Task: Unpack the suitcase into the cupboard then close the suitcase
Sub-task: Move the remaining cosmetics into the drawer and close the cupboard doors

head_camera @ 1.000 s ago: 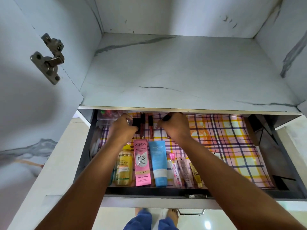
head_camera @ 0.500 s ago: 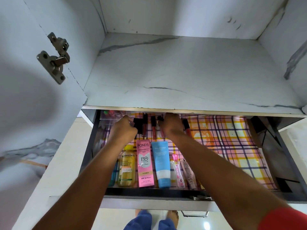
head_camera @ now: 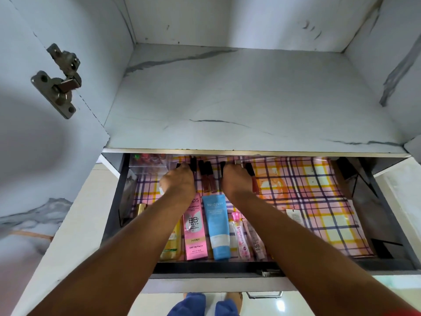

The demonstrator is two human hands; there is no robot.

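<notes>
Both of your hands are deep in the open drawer [head_camera: 227, 269] of the cupboard [head_camera: 227, 99], at its far end under the marble-patterned shelf edge. Your left hand [head_camera: 178, 182] has its fingers curled down among dark-capped lip gloss tubes [head_camera: 208, 179] that lie in a row on the plaid liner [head_camera: 307, 201]; whether it grips one or only rests on them you cannot tell from this view, since the fingertips are hidden behind the knuckles. Your right hand [head_camera: 235, 182] is likewise curled over the far tubes, just right of that row, with a red tube [head_camera: 254, 181] lying touching its right side; its grasp is also hidden. Two brown tubes lie between your hands, apart from both. Nearer to you, under your forearms, the pink BB cream box [head_camera: 194, 231] and the blue tube [head_camera: 216, 226] lie side by side, with a yellow bottle [head_camera: 173, 242] to the left and a pink rose-water tube [head_camera: 241, 236] to the right. A clear box [head_camera: 150, 164] stands in the far left corner of the drawer. The cupboard door hinge [head_camera: 58, 82] shows at the upper left.
</notes>
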